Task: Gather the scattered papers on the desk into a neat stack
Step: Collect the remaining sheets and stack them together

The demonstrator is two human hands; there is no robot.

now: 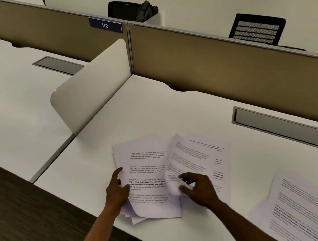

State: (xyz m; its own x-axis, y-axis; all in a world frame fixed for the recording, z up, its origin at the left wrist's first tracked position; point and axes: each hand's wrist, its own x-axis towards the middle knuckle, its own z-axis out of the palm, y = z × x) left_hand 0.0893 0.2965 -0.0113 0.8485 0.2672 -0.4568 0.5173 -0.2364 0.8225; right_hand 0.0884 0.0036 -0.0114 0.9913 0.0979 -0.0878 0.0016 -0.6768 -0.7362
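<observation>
A loose pile of printed sheets (147, 175) lies near the front edge of the white desk (153, 113), its lower corners fanned out. My left hand (116, 190) grips the pile's left edge, thumb on top. My right hand (199, 189) holds a curled, blurred sheet (180, 158) lifted over the pile. Under it another sheet (216, 153) lies flat, turned sideways. A separate sheet (303, 208) rests at the desk's front right, apart from both hands.
A grey cable tray lid (287, 132) is set into the desk at the right. A tan partition (218, 66) stands behind, a white side divider (91, 89) to the left. Two black chairs (258, 29) stand beyond. The carpet lies at lower left.
</observation>
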